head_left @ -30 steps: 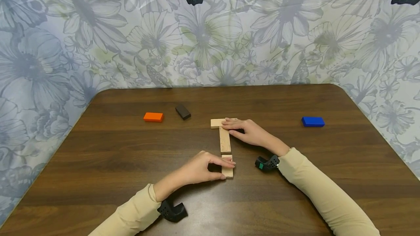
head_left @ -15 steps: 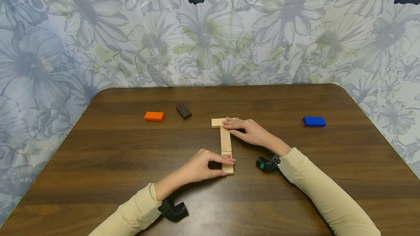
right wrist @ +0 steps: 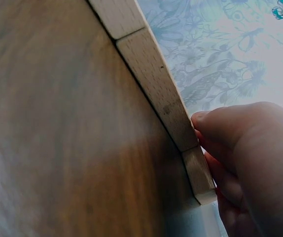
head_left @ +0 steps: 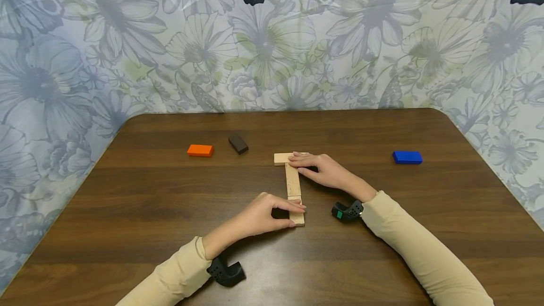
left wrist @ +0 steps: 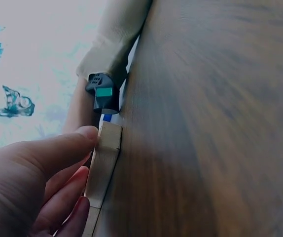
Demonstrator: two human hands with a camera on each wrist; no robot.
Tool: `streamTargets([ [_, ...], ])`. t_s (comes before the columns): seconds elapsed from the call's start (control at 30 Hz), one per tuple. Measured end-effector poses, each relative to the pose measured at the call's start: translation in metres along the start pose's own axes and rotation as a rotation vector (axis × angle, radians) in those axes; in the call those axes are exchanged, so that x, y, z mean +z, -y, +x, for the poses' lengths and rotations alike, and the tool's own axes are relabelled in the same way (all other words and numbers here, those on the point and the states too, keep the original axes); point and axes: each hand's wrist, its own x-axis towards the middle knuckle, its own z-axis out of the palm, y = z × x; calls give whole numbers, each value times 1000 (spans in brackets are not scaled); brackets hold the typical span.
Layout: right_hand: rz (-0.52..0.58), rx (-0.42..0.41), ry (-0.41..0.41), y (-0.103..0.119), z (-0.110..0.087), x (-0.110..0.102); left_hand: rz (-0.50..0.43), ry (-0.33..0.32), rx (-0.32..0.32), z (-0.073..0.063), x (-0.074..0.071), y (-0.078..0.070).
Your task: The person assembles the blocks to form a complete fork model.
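Three plain wooden blocks form a T on the table. One block (head_left: 281, 158) lies crosswise at the far end, the middle block (head_left: 292, 178) runs down from it, and the near block (head_left: 299, 219) continues that stem. My left hand (head_left: 268, 214) pinches the near block, its thumb at the left side and its fingers across the top. Straight fingers of my right hand (head_left: 320, 170) rest on the crosswise block and cover its right part. In the right wrist view, the thumb (right wrist: 200, 116) touches the middle block's upper edge, and the stem blocks meet end to end.
An orange block (head_left: 199, 150) and a dark block (head_left: 238, 144) lie at the back left of the brown table (head_left: 170, 202). A blue block (head_left: 407, 157) lies off to the right. Floral cloth (head_left: 263, 51) hangs behind the table.
My left hand has slid the near block away from me, closing the gap to the middle block, then shifted it slightly right. The right hand has stayed in place.
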Motion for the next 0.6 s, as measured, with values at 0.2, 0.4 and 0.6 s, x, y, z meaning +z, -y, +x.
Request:
streamTargets([
  [0.2, 2, -15, -6, 0, 0, 0, 111, -25, -51, 3, -6, -1],
  [0.4, -9, -34, -10, 2, 1, 0, 288, 79, -149, 11, -15, 2],
  [0.6, -22, 15, -3, 3, 1, 0, 332, 141, -207, 22, -23, 12],
])
